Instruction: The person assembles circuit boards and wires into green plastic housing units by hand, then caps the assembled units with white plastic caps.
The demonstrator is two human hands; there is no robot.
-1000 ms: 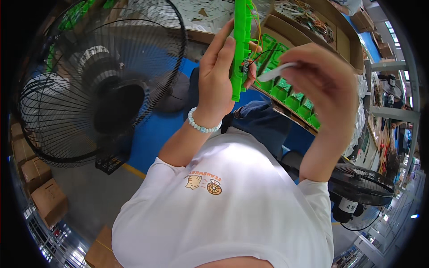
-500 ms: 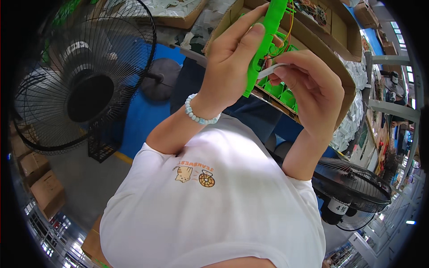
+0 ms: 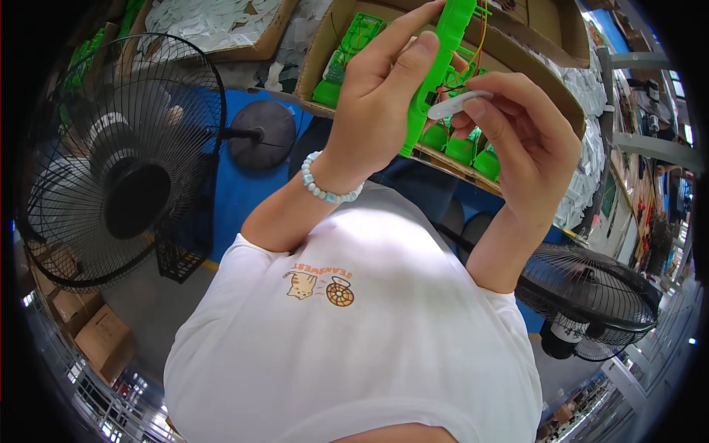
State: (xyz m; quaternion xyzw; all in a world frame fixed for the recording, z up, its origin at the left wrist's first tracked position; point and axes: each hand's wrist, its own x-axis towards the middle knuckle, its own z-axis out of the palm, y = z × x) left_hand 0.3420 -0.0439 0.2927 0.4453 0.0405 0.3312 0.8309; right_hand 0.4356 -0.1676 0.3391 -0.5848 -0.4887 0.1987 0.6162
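My left hand [image 3: 384, 96] grips a long bright green plastic part [image 3: 434, 74] held upright, with thin red and yellow wires trailing off its upper end. My right hand [image 3: 521, 136] pinches a small flat white oval piece [image 3: 456, 105] and holds it against the side of the green part. A pale bead bracelet [image 3: 329, 188] circles my left wrist. Both hands are raised above my white shirt, in front of an open cardboard box [image 3: 325, 55] holding several more green parts.
A black standing fan [image 3: 118, 159] is on the left, its round base [image 3: 260, 133] on the blue floor. Another black fan [image 3: 591, 303] lies at lower right. A box of white pieces [image 3: 221, 26] is at the top left. Cardboard cartons [image 3: 96, 340] sit at lower left.
Both hands have kept their grip while the green part tilted slightly. My right hand has brought the white piece up against it. The view has shifted, so the fan sits further left.
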